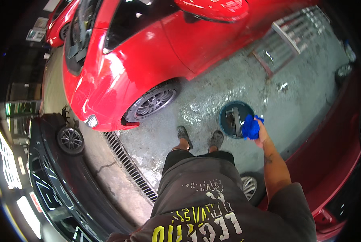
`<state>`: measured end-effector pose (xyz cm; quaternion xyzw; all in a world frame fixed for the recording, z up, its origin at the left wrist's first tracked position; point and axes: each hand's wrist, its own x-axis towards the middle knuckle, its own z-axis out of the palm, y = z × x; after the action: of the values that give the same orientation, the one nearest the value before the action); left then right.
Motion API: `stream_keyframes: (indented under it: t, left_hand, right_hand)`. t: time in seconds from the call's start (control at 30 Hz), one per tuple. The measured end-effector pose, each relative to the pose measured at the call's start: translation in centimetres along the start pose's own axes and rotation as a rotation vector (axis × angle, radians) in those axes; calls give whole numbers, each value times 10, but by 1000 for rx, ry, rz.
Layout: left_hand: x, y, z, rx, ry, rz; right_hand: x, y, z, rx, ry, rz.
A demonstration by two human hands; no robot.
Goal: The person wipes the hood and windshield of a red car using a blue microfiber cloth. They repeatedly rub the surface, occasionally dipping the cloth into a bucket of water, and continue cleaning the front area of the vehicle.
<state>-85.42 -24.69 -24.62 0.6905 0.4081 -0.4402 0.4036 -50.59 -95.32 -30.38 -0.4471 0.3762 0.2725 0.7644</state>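
My right hand [263,136] is closed round a bunched bright blue cloth [251,128], at the right side of a round dark teal bucket [221,125]. Inside the bucket shows a dark object with a long grey bar [236,121]; its kind is hard to make out. The cloth covers part of the bucket's right rim. My left hand does not show. Ahead stands a glossy red car [148,56], its wheel [154,103] to the left of the bucket.
A metal rack-like frame [287,38] lies beyond the bucket on the wet grey floor [200,105]. A slotted drain grate [130,165] runs at lower left. A dark car [63,177] stands left, a dark red car [322,169] close on my right.
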Motion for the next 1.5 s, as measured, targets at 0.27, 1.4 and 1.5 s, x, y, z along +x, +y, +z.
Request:
stream_keyframes:
  t: [0.27, 1.4, 1.5]
  left_hand:
    - [47, 118, -187, 113, 605, 179]
    - [28, 341, -88, 245, -482, 650]
    - [31, 334, -108, 204, -408, 671]
  right_hand:
    - [61, 79, -13, 137, 317, 129]
    - [-308, 257, 195, -1415, 154, -265]
    - [-315, 236, 204, -1483, 272, -343]
